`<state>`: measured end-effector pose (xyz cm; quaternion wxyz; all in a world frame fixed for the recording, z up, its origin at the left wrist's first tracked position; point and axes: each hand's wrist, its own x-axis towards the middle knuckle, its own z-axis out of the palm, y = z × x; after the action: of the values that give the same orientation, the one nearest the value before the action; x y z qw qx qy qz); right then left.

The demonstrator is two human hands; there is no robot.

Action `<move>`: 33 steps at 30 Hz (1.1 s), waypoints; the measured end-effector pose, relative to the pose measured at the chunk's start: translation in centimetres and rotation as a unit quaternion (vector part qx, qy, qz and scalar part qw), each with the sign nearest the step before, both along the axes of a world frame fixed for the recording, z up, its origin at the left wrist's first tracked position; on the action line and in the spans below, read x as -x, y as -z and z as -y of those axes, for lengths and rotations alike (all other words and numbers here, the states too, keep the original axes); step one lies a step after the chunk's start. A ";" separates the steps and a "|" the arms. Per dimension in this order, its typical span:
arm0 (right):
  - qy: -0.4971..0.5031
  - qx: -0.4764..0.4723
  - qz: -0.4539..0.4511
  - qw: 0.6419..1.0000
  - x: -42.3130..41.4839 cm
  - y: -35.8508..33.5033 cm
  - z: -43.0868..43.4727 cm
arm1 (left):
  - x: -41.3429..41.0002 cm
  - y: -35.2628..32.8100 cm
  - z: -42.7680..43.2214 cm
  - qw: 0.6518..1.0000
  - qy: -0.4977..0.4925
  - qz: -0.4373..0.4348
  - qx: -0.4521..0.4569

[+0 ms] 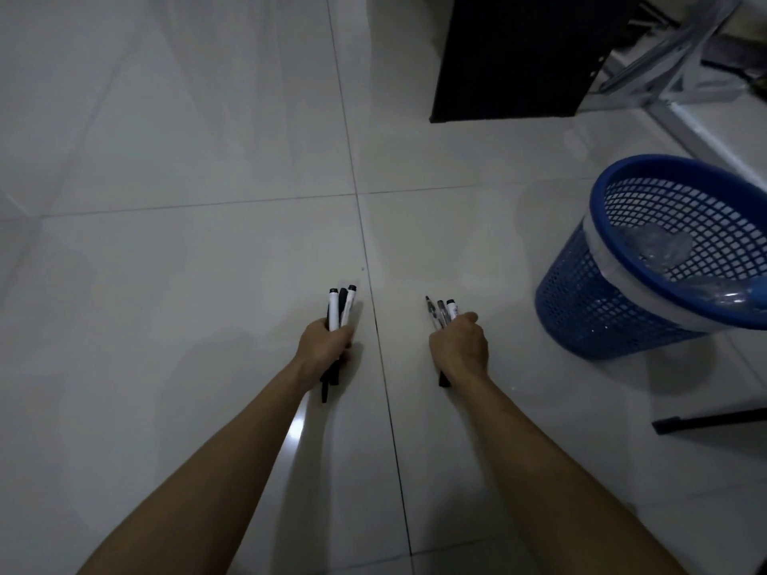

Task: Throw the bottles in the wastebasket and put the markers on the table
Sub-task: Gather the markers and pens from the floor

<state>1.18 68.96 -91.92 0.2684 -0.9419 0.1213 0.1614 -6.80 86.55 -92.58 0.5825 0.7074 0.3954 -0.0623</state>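
My left hand is closed around a bundle of three black-and-white markers, their ends sticking out above and below the fist. My right hand grips another bundle of markers and pens, tips pointing away from me. Both hands hover low over the white tiled floor. To the right stands a blue mesh wastebasket with a clear liner, and crumpled clear plastic bottles lie inside it.
A black cabinet panel stands at the top, with a grey metal frame beside it at top right. A dark bar lies on the floor at the right edge. White tiles cover the left and middle.
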 end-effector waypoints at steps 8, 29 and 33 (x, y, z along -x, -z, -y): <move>-0.062 0.007 -0.062 0.996 -0.4 -0.1 1.9 | -1.5 -1.4 3.3 0.999 0.024 -0.001 0.044; 0.100 -0.433 -0.166 0.880 0.6 -29.0 2.3 | -0.3 -30.9 6.2 0.986 -0.005 0.037 0.163; 0.099 -0.440 -0.156 0.879 1.4 -39.3 3.2 | 0.5 -41.3 7.3 0.986 -0.006 0.045 0.162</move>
<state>-0.19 65.77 -52.65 0.6472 -0.6724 0.1704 0.3161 -7.28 79.28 -51.32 0.7067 0.6036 0.3579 -0.0901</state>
